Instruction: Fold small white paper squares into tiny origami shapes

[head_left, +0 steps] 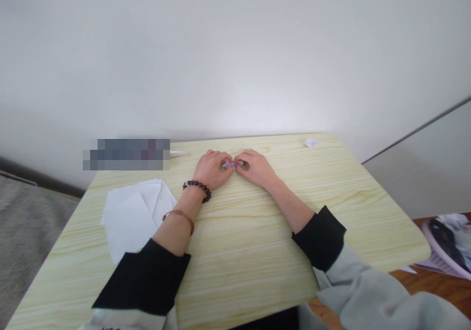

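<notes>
Between my two hands is a small folded piece of white paper, near the back middle of the table. My left hand pinches its left side between thumb and fingers, with a beaded bracelet and a thin bangle on that arm. From the right, my right hand pinches the other side. The fingertips of both hands nearly meet and cover part of the paper, so its full shape is hidden.
White paper sheets lie overlapping at the left of the wood-grain table. A small folded paper rests at the back right. A blurred-out object is at the back left. On the floor at right stands a lilac basket.
</notes>
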`<action>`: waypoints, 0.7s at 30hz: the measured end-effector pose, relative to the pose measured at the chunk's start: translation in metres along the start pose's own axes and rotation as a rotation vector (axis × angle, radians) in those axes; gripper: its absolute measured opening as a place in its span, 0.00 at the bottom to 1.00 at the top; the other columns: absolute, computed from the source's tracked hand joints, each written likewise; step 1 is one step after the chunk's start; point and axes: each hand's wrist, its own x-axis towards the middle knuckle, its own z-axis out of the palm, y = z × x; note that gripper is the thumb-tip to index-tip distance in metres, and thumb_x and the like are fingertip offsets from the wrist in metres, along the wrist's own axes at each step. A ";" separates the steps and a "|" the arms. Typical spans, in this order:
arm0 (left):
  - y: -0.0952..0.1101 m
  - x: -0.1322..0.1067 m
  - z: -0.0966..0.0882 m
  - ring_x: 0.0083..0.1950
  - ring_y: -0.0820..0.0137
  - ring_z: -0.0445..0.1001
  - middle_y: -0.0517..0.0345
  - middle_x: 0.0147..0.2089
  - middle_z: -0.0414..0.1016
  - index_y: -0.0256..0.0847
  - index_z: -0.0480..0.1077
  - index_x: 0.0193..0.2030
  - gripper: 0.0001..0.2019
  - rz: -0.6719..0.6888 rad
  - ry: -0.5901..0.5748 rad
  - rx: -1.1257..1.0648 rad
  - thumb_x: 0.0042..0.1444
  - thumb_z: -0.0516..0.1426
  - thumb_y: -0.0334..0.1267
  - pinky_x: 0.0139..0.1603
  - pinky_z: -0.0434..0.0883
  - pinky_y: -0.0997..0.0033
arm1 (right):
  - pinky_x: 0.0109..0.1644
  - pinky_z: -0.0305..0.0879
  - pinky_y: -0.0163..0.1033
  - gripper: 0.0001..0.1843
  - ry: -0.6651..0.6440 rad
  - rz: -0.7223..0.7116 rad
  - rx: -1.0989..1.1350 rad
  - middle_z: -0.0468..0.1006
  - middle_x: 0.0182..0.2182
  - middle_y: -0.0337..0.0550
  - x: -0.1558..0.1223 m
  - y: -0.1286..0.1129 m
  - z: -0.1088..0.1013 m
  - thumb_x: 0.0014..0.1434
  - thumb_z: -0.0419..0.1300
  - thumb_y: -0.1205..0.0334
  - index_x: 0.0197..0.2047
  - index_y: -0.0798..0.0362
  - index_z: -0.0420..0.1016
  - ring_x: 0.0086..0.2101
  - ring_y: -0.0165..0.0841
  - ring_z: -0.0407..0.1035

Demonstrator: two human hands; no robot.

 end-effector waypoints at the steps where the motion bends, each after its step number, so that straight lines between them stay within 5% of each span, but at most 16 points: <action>1: 0.000 0.000 0.000 0.41 0.62 0.68 0.56 0.34 0.75 0.42 0.73 0.37 0.08 0.006 -0.003 0.002 0.52 0.54 0.39 0.46 0.66 0.61 | 0.42 0.62 0.37 0.04 -0.001 0.004 0.001 0.73 0.30 0.41 0.000 0.000 0.000 0.55 0.56 0.66 0.32 0.52 0.73 0.34 0.32 0.66; 21: 0.003 0.000 -0.003 0.43 0.61 0.68 0.56 0.36 0.75 0.44 0.72 0.37 0.09 0.009 -0.076 -0.009 0.49 0.55 0.38 0.47 0.64 0.59 | 0.44 0.60 0.39 0.03 -0.080 -0.050 -0.090 0.72 0.32 0.42 -0.001 0.000 -0.001 0.54 0.58 0.64 0.32 0.52 0.73 0.36 0.35 0.64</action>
